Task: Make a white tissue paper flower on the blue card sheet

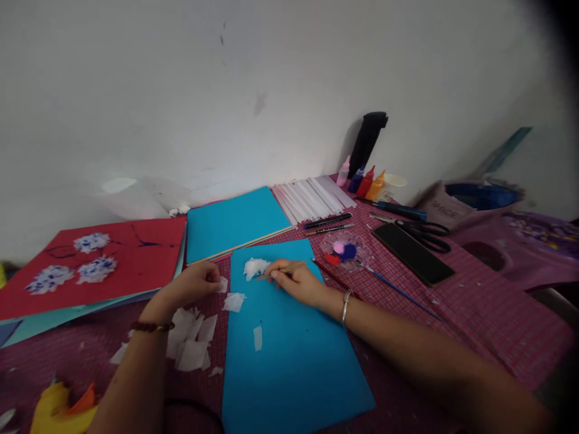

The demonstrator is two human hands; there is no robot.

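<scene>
My right hand (292,280) is closed in a pinch around a thin stick (261,277), whose tip points at a crumpled white tissue paper flower (254,266). That flower lies near the top of a blue sheet (289,367). Left of the sheet, my left hand (203,282) has its fingers curled, with a small white tissue paper piece (222,285) at the fingertips. Below that hand lie several loose tissue paper squares (192,352). Another square (234,302) overlaps the sheet's left edge, and a small white strip (257,338) lies farther down on it.
A red sheet (149,259) with white-and-blue flowers lies left. Behind are a second blue sheet (235,220) and white strips (314,202). To the right are a paint palette (328,244), paintbrush (402,292), black phone (411,253), scissors (423,232) and paint bottles (365,182). A yellow glue gun (56,410) lies front left.
</scene>
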